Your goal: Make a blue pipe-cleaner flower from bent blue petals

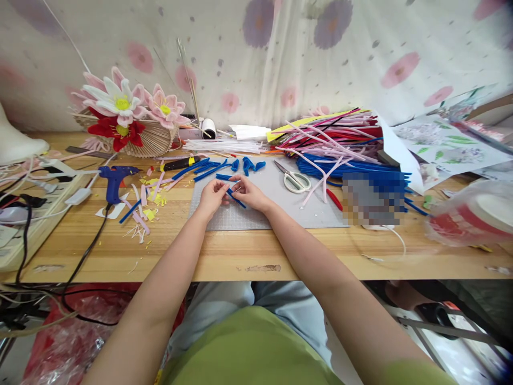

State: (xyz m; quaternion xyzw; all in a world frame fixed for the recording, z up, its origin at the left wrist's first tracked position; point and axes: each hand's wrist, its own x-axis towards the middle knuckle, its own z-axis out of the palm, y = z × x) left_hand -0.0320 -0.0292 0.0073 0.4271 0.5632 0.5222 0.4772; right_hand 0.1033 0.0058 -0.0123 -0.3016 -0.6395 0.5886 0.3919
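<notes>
Over the grey cutting mat (320,211), my left hand (214,197) and my right hand (249,192) meet on a short blue pipe cleaner (237,200). Both hands have their fingers pinched around it, and its free end slants down to the right below my right hand. Just beyond my fingers lie several bent blue pipe cleaner pieces (248,164). More straight cut blue lengths (204,167) rest to their left. A pair of scissors (294,179) with pale handles lies on the mat to the right of my hands.
A blue glue gun (116,179) stands left among pink and yellow scraps (154,195). Bundled blue pipe cleaners (320,167) and a colourful heap (336,136) lie back right. Fuzzy flowers (122,104) stand back left. A plastic-wrapped tub (476,214) sits far right.
</notes>
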